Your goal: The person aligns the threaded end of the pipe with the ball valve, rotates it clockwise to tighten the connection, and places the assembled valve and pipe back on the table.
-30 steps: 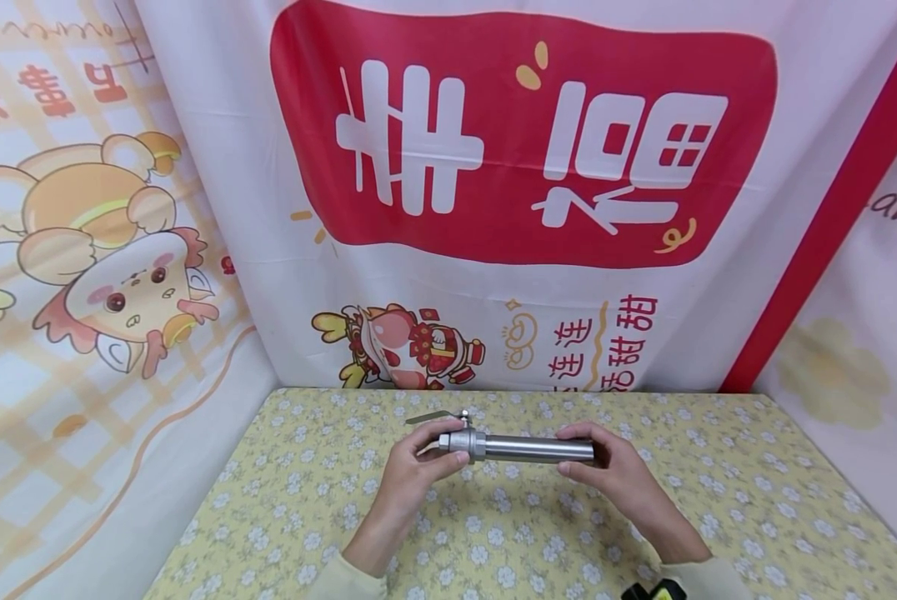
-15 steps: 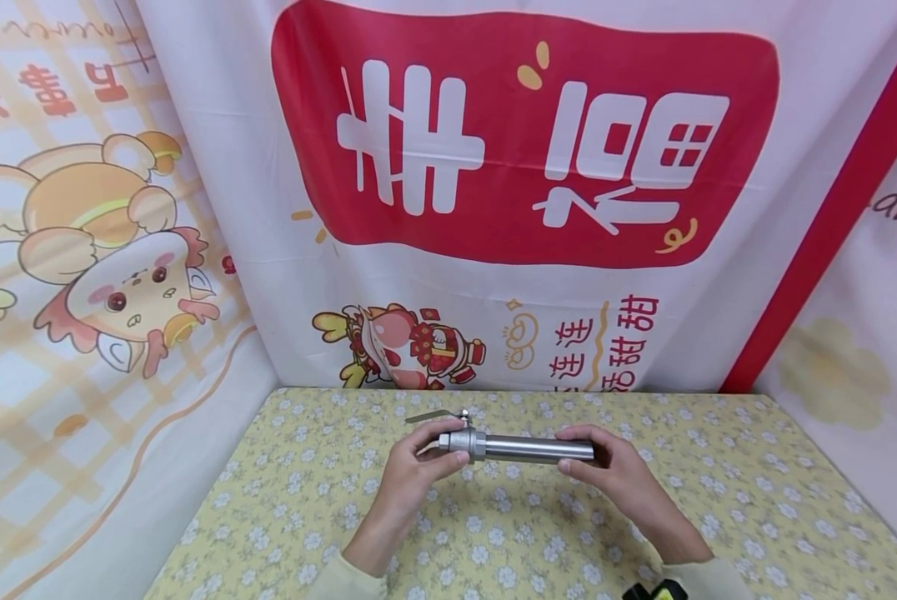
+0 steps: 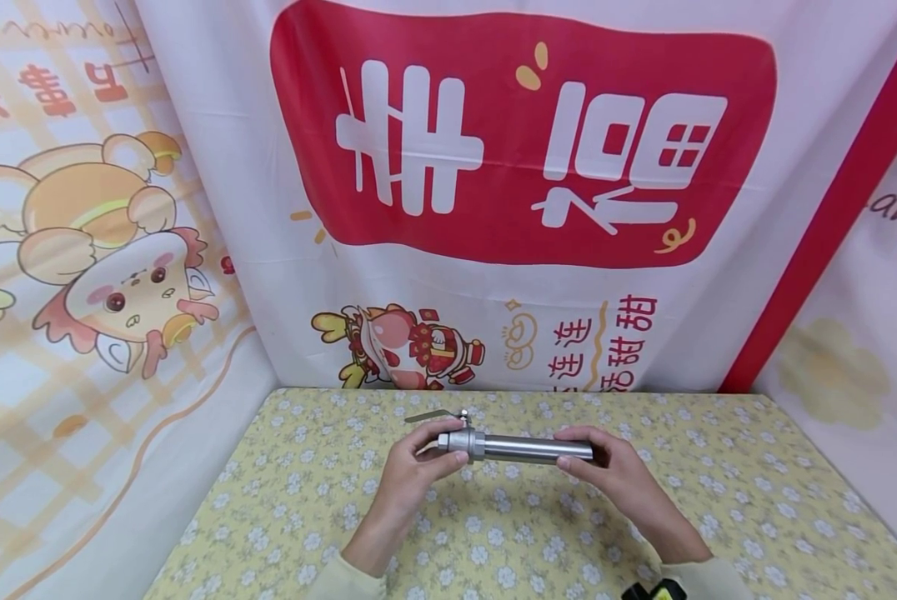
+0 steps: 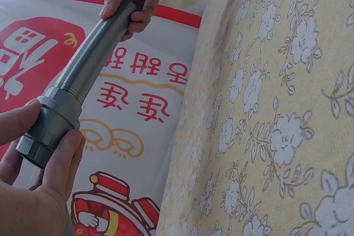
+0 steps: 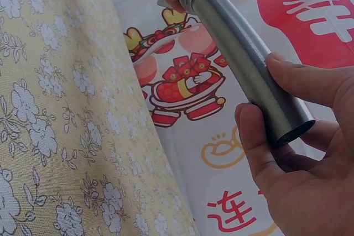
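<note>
A ball valve (image 3: 459,442) of silvery metal sits at the left end of a straight steel pipe (image 3: 534,448), the two joined end to end. My left hand (image 3: 413,468) grips the valve body, thumb on the near side and fingers behind. The valve's lever handle (image 3: 428,416) sticks out to the left beyond those fingers. At the pipe's far end my right hand (image 3: 606,461) holds it between thumb and fingers. The open mouth of the pipe (image 5: 292,131) shows in the right wrist view. In the left wrist view the hex end of the valve (image 4: 34,150) faces the camera.
Below the hands is a table with a yellow floral cloth (image 3: 508,533). A white printed curtain (image 3: 493,292) hangs along its back edge, and more printed cloth (image 3: 103,333) hangs at the left. A black and yellow device (image 3: 654,591) sits at the right sleeve.
</note>
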A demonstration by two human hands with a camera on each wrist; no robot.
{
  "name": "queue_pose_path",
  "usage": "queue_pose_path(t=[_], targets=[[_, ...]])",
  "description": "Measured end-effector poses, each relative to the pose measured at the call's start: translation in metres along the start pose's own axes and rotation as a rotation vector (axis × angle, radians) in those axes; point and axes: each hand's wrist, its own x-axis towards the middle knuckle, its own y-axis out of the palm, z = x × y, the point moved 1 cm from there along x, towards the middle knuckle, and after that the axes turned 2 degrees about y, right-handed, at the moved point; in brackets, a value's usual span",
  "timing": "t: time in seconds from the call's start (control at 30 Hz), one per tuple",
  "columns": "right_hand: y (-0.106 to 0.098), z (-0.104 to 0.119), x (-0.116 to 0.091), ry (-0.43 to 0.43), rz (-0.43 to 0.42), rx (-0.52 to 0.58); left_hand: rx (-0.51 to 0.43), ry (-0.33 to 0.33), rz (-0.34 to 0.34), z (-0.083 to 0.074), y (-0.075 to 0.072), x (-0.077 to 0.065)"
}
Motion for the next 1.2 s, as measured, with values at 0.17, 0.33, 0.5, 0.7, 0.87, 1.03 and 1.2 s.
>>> queue_pose_path(t=[0.17,0.33,0.5,0.7,0.87,1.03,1.2], targets=[[0.0001,-0.0002,0.0001,0.015,-0.01,-0.004,0.012,0.0,0.0,-0.0007,0.0,-0.0001],[0.0002,0.0004,-0.0001,0.016,-0.015,-0.009,0.021,-0.008,-0.004,-0.0014,0.0002,-0.0004],[0.0002,0.0006,-0.0002,0.017,-0.016,-0.011,0.024,-0.008,-0.006,-0.0015,0.0001,-0.0004],[0.0003,0.0003,-0.0006,0.029,-0.018,-0.007,0.024,-0.009,-0.008,-0.001,0.0,-0.0008],[0.0007,0.0011,-0.0005,0.041,-0.028,-0.005,0.025,-0.007,-0.009,-0.001,0.0,-0.001],[0.0012,0.0006,0.0005,0.053,-0.047,-0.001,0.025,-0.005,-0.007,-0.0011,-0.0001,-0.0011],[0.0022,0.0007,0.0004,0.055,-0.063,0.006,0.032,0.003,-0.005,-0.0002,-0.0003,-0.0006]])
